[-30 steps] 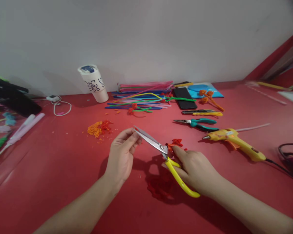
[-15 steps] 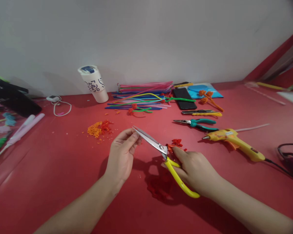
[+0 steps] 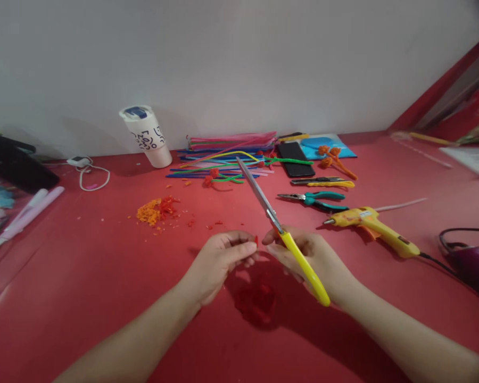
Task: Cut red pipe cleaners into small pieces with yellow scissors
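Note:
Between the thumb and fingertips of my left hand (image 3: 221, 263) is a small red strip (image 3: 256, 241), its end standing up. My right hand (image 3: 307, 255) is wrapped around the scissors (image 3: 305, 266), which have yellow handles. Their blades look closed and point up and away to the left. The two hands' fingertips are close together but apart. Below them on the table lies a dark red clump (image 3: 257, 300), partly in shadow. Farther left is a pile of orange clippings (image 3: 148, 211) beside red clippings (image 3: 168, 206).
Pipe cleaners (image 3: 231, 143), a white tumbler (image 3: 147, 138) and a phone (image 3: 296, 159) are along the wall. To the right lie a utility knife (image 3: 331, 183), teal-handled pliers (image 3: 319, 199) and a yellow glue gun (image 3: 377, 226). A black object (image 3: 18, 165) stands at left.
The scissors have swung upright, their tips leaving my left fingers. My left hand has moved right and nearer, toward my right hand. The red strip now shows in its pinch. The view has shifted slightly.

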### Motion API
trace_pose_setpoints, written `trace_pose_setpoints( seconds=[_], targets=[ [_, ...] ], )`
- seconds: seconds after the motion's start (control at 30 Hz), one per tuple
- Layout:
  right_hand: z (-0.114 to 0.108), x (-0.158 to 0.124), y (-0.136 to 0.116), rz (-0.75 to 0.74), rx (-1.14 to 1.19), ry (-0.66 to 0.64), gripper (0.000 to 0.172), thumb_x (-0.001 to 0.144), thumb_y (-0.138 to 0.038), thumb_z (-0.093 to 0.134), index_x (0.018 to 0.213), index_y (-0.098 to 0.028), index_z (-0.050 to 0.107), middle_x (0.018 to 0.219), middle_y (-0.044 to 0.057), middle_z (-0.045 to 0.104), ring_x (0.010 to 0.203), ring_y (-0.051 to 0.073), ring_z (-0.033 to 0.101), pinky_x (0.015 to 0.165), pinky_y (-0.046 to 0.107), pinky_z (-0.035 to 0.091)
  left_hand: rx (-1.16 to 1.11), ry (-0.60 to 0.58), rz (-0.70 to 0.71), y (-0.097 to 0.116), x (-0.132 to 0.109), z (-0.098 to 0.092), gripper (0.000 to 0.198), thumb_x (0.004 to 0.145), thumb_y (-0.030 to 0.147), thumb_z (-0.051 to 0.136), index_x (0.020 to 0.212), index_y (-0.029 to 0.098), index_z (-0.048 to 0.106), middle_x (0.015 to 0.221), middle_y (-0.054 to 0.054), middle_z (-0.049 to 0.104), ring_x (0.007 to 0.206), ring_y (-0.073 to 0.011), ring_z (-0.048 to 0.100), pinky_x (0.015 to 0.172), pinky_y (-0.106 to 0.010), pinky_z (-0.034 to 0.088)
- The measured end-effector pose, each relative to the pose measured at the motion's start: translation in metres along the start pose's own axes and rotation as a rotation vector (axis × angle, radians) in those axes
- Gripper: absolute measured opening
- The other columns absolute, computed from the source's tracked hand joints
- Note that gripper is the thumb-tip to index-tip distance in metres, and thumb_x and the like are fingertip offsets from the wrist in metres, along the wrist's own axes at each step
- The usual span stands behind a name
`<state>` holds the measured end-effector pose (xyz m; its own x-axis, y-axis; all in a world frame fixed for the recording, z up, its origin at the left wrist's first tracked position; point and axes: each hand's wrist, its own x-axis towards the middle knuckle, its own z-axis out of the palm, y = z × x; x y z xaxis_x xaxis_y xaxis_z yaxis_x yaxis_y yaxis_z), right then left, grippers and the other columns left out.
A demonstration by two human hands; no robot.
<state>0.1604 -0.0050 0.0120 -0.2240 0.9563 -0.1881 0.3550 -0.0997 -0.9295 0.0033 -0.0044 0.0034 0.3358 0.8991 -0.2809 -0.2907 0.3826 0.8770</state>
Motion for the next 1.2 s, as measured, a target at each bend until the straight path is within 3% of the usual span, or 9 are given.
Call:
trace_pose_setpoints(
  seconds=[0.17, 0.37, 0.53, 0.7, 0.8, 0.93, 1.2],
  targets=[
    [0.000, -0.005, -0.001, 0.065, 0.139, -0.057, 0.013, 0.066, -0.030, 0.050, 0.069, -0.018, 0.046, 0.042, -0.009, 0.036, 0.032, 0.004, 0.029, 0.032, 0.017, 0.022, 0.104, -0.127, -0.092, -0.004, -0.001, 0.003, 0.011, 0.067, 0.022, 0.058, 0.072, 0.013, 0.062, 0.061, -0.002, 0.056, 0.054, -0.0082, 0.047, 0.056, -0.021, 0.037],
    [0.002, -0.002, 0.002, 0.002, -0.022, -0.003, 0.012, 0.065, -0.026, 0.048, 0.060, -0.018, 0.040, 0.048, -0.008, 0.032, 0.041, 0.004, 0.031, 0.038, 0.018, 0.024, 0.348, 0.012, 0.023, -0.005, -0.001, 0.005, 0.007, 0.061, 0.020, 0.062, 0.067, 0.015, 0.061, 0.063, 0.000, 0.057, 0.058, -0.0104, 0.050, 0.058, -0.022, 0.038],
    [0.001, -0.002, 0.006, -0.107, -0.186, -0.003, 0.015, 0.067, -0.030, 0.047, 0.061, -0.018, 0.041, 0.054, -0.006, 0.036, 0.050, 0.007, 0.034, 0.045, 0.019, 0.028, 0.536, 0.014, 0.104, -0.006, -0.004, 0.008, 0.007, 0.065, 0.021, 0.057, 0.066, 0.016, 0.061, 0.063, -0.002, 0.058, 0.059, -0.0134, 0.052, 0.057, -0.024, 0.040],
    [-0.009, -0.001, 0.008, -0.191, -0.541, 0.054, 0.024, 0.067, -0.040, 0.050, 0.062, -0.019, 0.040, 0.049, -0.006, 0.037, 0.044, 0.007, 0.032, 0.042, 0.020, 0.023, 0.324, 0.189, 0.158, 0.001, 0.000, 0.002, 0.002, 0.062, 0.016, 0.060, 0.063, 0.015, 0.060, 0.058, 0.001, 0.056, 0.055, -0.0091, 0.048, 0.055, -0.020, 0.038],
    [-0.013, -0.001, 0.009, -0.214, -0.706, 0.058, 0.027, 0.070, -0.046, 0.046, 0.068, -0.020, 0.043, 0.050, -0.003, 0.046, 0.042, 0.009, 0.039, 0.042, 0.021, 0.023, 0.107, 0.296, 0.237, 0.004, 0.003, -0.006, 0.006, 0.061, 0.016, 0.062, 0.065, 0.015, 0.059, 0.060, 0.003, 0.055, 0.054, -0.0069, 0.047, 0.055, -0.019, 0.037],
    [-0.012, -0.003, 0.011, -0.271, -0.876, 0.025, 0.034, 0.074, -0.051, 0.040, 0.082, -0.019, 0.046, 0.056, 0.001, 0.055, 0.045, 0.014, 0.049, 0.043, 0.022, 0.023, -0.067, 0.322, 0.331, 0.008, 0.004, -0.012, 0.006, 0.062, 0.015, 0.062, 0.061, 0.014, 0.056, 0.056, 0.003, 0.051, 0.053, -0.0061, 0.045, 0.056, -0.019, 0.037],
    [-0.012, -0.001, 0.021, -0.306, -1.033, -0.009, 0.036, 0.079, -0.051, 0.029, 0.080, -0.018, 0.044, 0.054, 0.003, 0.056, 0.045, 0.016, 0.050, 0.042, 0.024, 0.016, -0.100, 0.319, 0.387, 0.011, 0.004, -0.016, 0.002, 0.065, 0.014, 0.060, 0.064, 0.016, 0.060, 0.060, 0.002, 0.054, 0.056, -0.0063, 0.046, 0.057, -0.019, 0.038]
  ],
)
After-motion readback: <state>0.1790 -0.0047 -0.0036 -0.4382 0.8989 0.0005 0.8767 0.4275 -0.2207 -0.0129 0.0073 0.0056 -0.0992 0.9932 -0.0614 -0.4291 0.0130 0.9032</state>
